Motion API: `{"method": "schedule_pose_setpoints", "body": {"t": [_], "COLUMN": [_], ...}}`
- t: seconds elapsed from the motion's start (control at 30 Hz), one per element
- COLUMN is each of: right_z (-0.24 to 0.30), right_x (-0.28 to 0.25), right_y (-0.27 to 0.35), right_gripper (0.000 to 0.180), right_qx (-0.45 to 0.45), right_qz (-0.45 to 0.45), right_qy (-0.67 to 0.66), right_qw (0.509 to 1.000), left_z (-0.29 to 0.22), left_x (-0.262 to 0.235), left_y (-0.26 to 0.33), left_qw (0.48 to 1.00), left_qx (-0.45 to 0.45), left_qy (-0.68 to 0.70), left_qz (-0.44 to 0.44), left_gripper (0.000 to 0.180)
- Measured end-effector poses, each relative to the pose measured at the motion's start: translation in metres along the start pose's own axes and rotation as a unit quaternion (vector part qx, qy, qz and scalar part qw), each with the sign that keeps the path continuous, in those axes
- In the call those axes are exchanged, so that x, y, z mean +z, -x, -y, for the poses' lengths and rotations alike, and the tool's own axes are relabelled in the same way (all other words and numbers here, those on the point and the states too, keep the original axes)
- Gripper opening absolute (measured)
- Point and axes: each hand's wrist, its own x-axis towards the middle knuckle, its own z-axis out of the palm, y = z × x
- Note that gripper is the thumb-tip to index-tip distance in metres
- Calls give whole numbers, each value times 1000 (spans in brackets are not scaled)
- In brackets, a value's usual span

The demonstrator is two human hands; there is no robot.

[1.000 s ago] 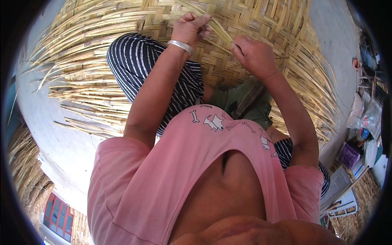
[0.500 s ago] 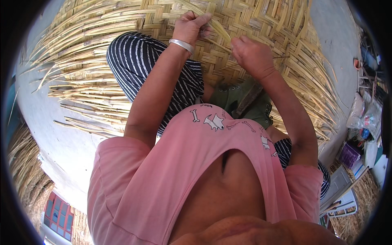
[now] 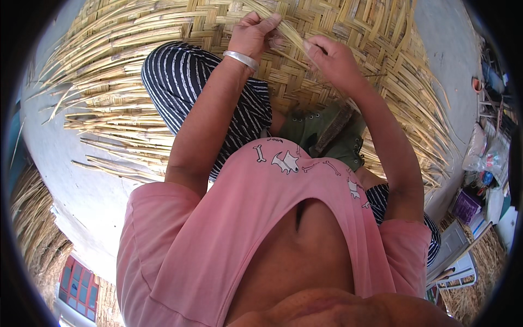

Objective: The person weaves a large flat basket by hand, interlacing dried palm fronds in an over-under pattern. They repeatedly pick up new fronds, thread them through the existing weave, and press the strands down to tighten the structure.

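Left grip (image 3: 250, 40) pinches the strip (image 3: 291, 34), right grip (image 3: 336, 62) its nearer part! Presumably that keeps it taut over the mat (image 3: 354, 32).

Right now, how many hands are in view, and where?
2. Left hand: top centre, gripping the pale strip over the woven mat. Right hand: farther right and slightly nearer the body, pinching the same strip. Some fingers are hidden; no other hand shows.

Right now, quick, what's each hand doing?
Left hand: closed, holding a yellowish strip.
Right hand: closed, pinching the same strip.
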Motion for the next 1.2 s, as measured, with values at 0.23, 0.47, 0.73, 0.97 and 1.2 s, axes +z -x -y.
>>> {"method": "schedule_pose_setpoints", "body": {"t": [0.23,0.47,0.73,0.97,1.2], "right_z": [8,-2,4,26,16], "right_x": [-5,-14,-14,-13,-14], "right_y": [-13,-18,-12,13,24], "right_gripper": [25,16,13,10,11], "right_qx": [86,-14,-17,-46,-62], "right_qz": [46,1,-52,-70,-78], "right_qy": [-349,-103,80,194,183], "right_qw": [932,995,995,977,978], "left_z": [-21,-21,-13,-12,0], "left_x": [18,23,24,16,7], "left_y": [14,18,14,4,-10], "left_qw": [995,995,994,999,993], "left_qx": [-24,-69,-113,-46,78], "left_qy": [68,-60,-4,20,-49], "left_qz": [71,28,1,-12,-71], "left_gripper": [15,20,21,18,14]}}
